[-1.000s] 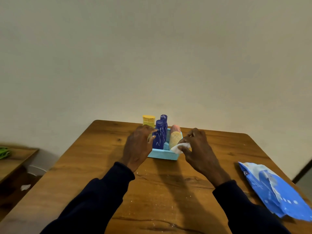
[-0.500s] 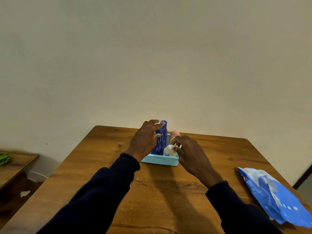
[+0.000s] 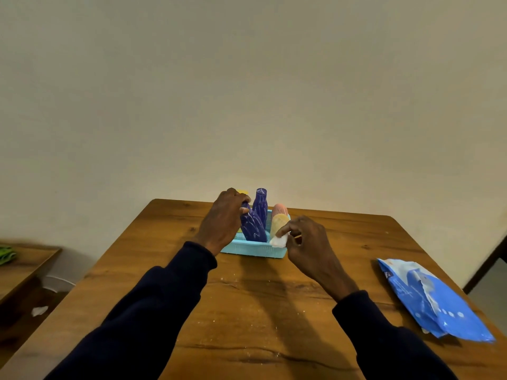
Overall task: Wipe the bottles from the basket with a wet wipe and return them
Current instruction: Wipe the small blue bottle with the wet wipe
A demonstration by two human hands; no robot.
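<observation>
A light blue basket (image 3: 253, 249) sits on the wooden table (image 3: 258, 303) at its far middle. Inside stand two dark blue bottles; the nearer blue bottle (image 3: 253, 227) leans and my left hand (image 3: 223, 219) grips its top. The second blue bottle (image 3: 260, 202) is upright behind it. A yellow bottle (image 3: 278, 222) and a pink bottle (image 3: 279, 209) lean at the basket's right side. A yellow cap (image 3: 242, 192) peeks out behind my left hand. My right hand (image 3: 307, 244) pinches a crumpled white wet wipe (image 3: 279, 240) at the basket's front right corner.
A blue pack of wet wipes (image 3: 430, 297) lies on the table at the right, near the edge. A low wooden bench (image 3: 24, 267) with something green on it stands left of the table. A plain wall rises just behind the table.
My left hand has closed on the top of the nearer blue bottle and tipped it. My right hand with the wipe has drawn back slightly toward the basket's front right corner.
</observation>
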